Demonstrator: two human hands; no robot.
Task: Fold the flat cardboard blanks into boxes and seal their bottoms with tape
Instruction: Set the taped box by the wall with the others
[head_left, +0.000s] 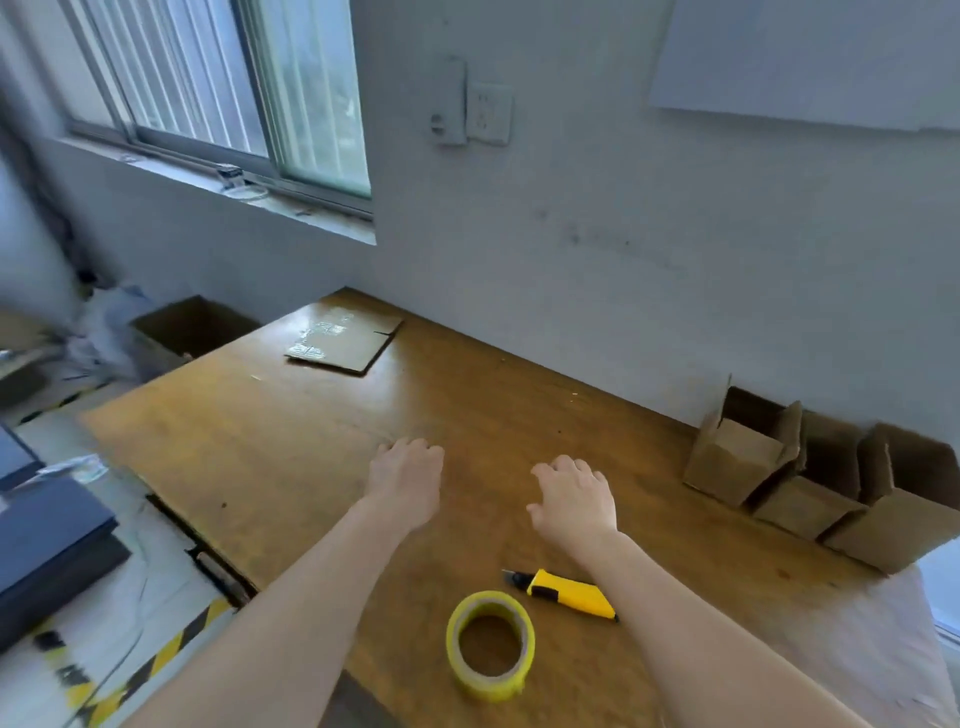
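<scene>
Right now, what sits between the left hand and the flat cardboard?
Nothing: head view shows only bare table between left hand and flat cardboard.

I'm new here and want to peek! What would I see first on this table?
Two bare arms reach over the wooden table, the left hand and right hand both empty, spread above its middle. Nearest you lie a yellow tape roll and, just right of it, a yellow cutter. Folded cardboard boxes line the right edge by the wall, and a flat cardboard blank lies at the far corner.
</scene>
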